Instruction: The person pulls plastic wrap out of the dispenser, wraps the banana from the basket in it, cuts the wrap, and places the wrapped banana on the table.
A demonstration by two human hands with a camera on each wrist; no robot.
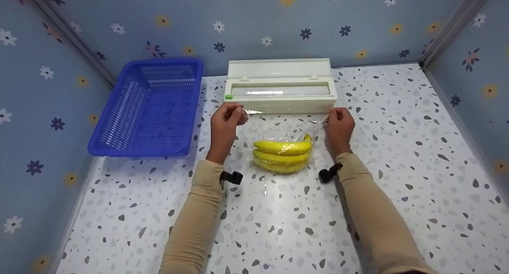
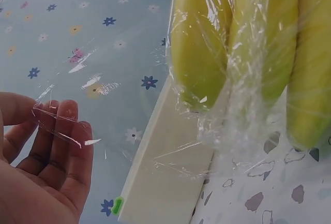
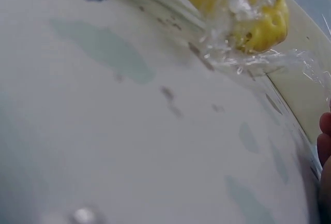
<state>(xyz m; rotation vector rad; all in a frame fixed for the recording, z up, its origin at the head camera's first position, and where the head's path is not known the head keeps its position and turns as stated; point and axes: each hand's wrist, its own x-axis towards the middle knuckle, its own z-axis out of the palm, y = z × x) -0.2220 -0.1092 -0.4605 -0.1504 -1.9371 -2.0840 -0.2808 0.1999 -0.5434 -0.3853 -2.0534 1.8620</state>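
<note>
A bunch of yellow bananas point(image 1: 283, 156) lies on the speckled table, partly covered in clear cling film point(image 1: 296, 133). Behind it stands a white cling film dispenser box point(image 1: 280, 92) with its lid up. My left hand point(image 1: 232, 115) pinches one corner of the film just in front of the box's left end. At the right end my right hand point(image 1: 333, 119) pinches the other corner. The film stretches between them over the bananas point(image 2: 243, 53). In the left wrist view the film point(image 2: 62, 125) clings to my fingers point(image 2: 66, 146). The banana stem point(image 3: 261, 27) shows wrapped in the right wrist view.
A blue plastic basket point(image 1: 149, 107) sits at the table's back left, tilted against the wall. Flowered wallpaper walls close in the table on three sides. The dispenser's green slide cutter point(image 1: 228, 97) is at its left end.
</note>
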